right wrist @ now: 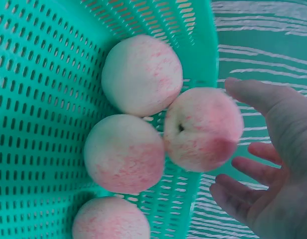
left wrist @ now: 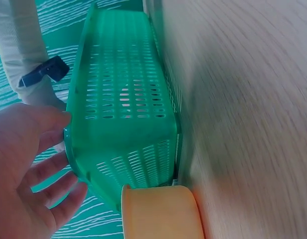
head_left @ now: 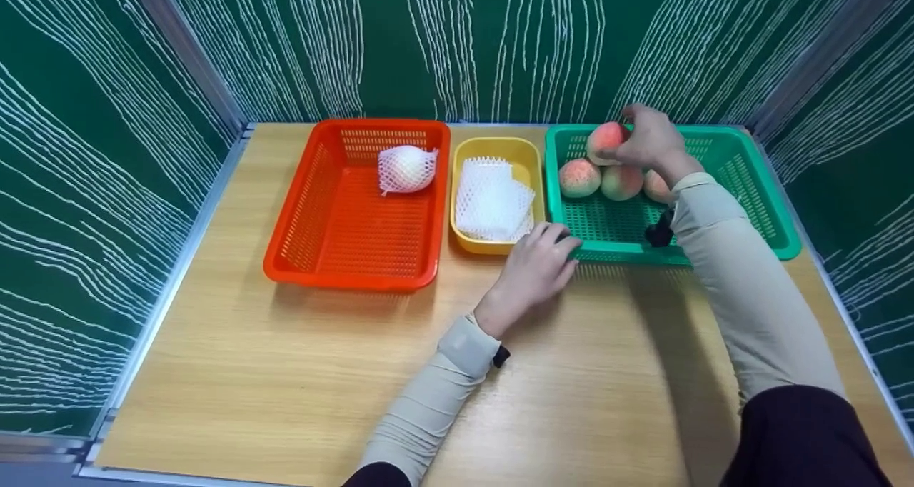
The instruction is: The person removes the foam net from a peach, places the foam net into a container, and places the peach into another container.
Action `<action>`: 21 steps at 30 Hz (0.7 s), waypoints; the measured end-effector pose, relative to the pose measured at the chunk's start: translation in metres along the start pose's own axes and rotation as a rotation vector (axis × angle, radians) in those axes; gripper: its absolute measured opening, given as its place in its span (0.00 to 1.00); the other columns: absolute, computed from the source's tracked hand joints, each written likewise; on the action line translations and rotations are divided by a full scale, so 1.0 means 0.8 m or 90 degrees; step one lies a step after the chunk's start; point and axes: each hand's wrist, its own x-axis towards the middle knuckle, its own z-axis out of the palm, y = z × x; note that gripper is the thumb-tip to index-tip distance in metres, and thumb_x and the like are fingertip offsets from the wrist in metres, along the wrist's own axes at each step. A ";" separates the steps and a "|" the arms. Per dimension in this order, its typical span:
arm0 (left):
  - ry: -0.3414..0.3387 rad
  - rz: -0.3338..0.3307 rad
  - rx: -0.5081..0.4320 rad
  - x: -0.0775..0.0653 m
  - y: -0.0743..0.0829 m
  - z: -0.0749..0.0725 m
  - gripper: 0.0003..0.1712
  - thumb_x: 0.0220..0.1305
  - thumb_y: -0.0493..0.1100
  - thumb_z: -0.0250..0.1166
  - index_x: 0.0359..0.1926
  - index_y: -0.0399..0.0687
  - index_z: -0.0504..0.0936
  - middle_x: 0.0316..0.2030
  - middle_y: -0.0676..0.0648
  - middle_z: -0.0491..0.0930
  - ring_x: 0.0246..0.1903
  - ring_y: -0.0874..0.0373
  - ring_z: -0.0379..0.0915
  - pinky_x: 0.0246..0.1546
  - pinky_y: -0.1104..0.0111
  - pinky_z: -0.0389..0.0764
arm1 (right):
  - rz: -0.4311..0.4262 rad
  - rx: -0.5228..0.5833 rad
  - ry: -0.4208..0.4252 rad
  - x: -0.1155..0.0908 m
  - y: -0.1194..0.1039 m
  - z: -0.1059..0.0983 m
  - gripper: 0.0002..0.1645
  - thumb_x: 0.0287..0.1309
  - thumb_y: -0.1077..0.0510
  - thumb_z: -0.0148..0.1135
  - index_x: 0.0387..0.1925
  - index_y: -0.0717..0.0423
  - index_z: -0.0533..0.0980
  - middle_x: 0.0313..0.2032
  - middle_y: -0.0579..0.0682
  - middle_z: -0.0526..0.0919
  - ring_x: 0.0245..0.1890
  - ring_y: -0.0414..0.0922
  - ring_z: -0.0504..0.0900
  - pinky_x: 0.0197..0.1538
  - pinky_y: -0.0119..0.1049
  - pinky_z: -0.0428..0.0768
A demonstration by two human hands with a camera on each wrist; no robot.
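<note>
Several peaches lie in the green basket [head_left: 778, 241]. My right hand [head_left: 651, 141] reaches over its back side, by the uppermost peach [head_left: 604, 143]. In the right wrist view, the thumb and fingers of that hand spread round this peach [right wrist: 203, 130], with a gap showing between them. Two other peaches [right wrist: 124, 153] [right wrist: 142, 74] sit against it, and one more [right wrist: 111, 221] is partly cut off by the frame. My left hand [head_left: 537, 269] is at the near left corner of the green basket, its loosely bent fingers at the rim in the left wrist view.
A yellow bin [head_left: 491, 246] holding white foam net sleeves [head_left: 493, 198] stands left of the green basket. Further left, a red basket [head_left: 357, 280] contains a round fruit in a foam net [head_left: 408, 168]. Green panels [head_left: 485, 44] enclose the wooden table [head_left: 321, 373].
</note>
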 end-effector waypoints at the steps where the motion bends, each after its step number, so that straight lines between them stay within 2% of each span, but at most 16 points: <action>1: -0.003 -0.002 -0.008 0.000 0.000 0.000 0.18 0.67 0.50 0.60 0.54 0.50 0.82 0.52 0.48 0.76 0.53 0.55 0.67 0.55 0.69 0.70 | -0.006 -0.005 0.003 -0.004 -0.004 -0.003 0.55 0.53 0.40 0.68 0.70 0.66 0.55 0.64 0.68 0.65 0.61 0.65 0.65 0.60 0.60 0.65; 5: -0.006 -0.016 -0.072 -0.001 -0.004 0.000 0.17 0.67 0.49 0.61 0.52 0.49 0.83 0.52 0.48 0.76 0.53 0.56 0.67 0.57 0.71 0.68 | -0.034 -0.033 0.002 -0.020 -0.020 -0.009 0.52 0.55 0.40 0.66 0.69 0.67 0.58 0.63 0.68 0.67 0.59 0.65 0.67 0.58 0.61 0.67; 9: 0.010 -0.036 -0.133 -0.008 -0.010 -0.002 0.14 0.66 0.47 0.63 0.50 0.49 0.84 0.50 0.50 0.77 0.51 0.57 0.68 0.56 0.72 0.68 | -0.059 -0.064 -0.014 -0.039 -0.041 -0.007 0.43 0.58 0.43 0.63 0.65 0.66 0.64 0.59 0.67 0.71 0.55 0.64 0.71 0.54 0.62 0.70; 12: 0.027 -0.062 -0.137 -0.015 -0.012 -0.008 0.13 0.65 0.46 0.64 0.49 0.49 0.84 0.47 0.51 0.78 0.47 0.58 0.71 0.51 0.72 0.71 | -0.083 -0.094 0.003 -0.057 -0.057 -0.003 0.32 0.60 0.48 0.60 0.58 0.66 0.71 0.53 0.66 0.76 0.51 0.62 0.75 0.49 0.60 0.73; 14: 0.037 -0.087 -0.126 -0.020 -0.013 -0.014 0.13 0.64 0.47 0.65 0.48 0.50 0.85 0.45 0.51 0.78 0.44 0.57 0.73 0.48 0.71 0.73 | -0.104 -0.121 0.038 -0.072 -0.067 0.002 0.22 0.59 0.52 0.59 0.48 0.65 0.77 0.42 0.63 0.81 0.40 0.60 0.79 0.39 0.56 0.78; 16: 0.047 -0.119 -0.115 -0.025 -0.013 -0.022 0.13 0.64 0.47 0.65 0.48 0.50 0.85 0.43 0.51 0.79 0.42 0.57 0.74 0.44 0.70 0.75 | -0.127 -0.142 0.075 -0.087 -0.077 0.009 0.15 0.58 0.54 0.59 0.37 0.64 0.78 0.31 0.60 0.81 0.30 0.57 0.78 0.29 0.52 0.77; 17: 0.051 -0.135 -0.112 -0.028 -0.013 -0.026 0.13 0.64 0.47 0.65 0.47 0.50 0.85 0.43 0.51 0.79 0.41 0.57 0.74 0.42 0.70 0.75 | -0.139 -0.150 0.090 -0.094 -0.081 0.013 0.13 0.57 0.55 0.59 0.34 0.63 0.78 0.29 0.60 0.81 0.27 0.56 0.78 0.26 0.51 0.77; 19: 0.065 -0.159 -0.113 -0.033 -0.014 -0.035 0.13 0.64 0.47 0.65 0.47 0.50 0.85 0.42 0.51 0.79 0.40 0.56 0.74 0.40 0.69 0.76 | -0.166 -0.147 0.115 -0.108 -0.087 0.021 0.10 0.55 0.57 0.61 0.31 0.62 0.79 0.26 0.59 0.81 0.24 0.56 0.78 0.23 0.50 0.76; 21: 0.079 -0.174 -0.116 -0.038 -0.015 -0.042 0.13 0.64 0.46 0.64 0.47 0.50 0.85 0.41 0.51 0.79 0.38 0.56 0.74 0.38 0.69 0.76 | -0.189 -0.130 0.123 -0.120 -0.093 0.028 0.10 0.54 0.59 0.61 0.32 0.64 0.80 0.31 0.60 0.83 0.27 0.57 0.80 0.26 0.52 0.79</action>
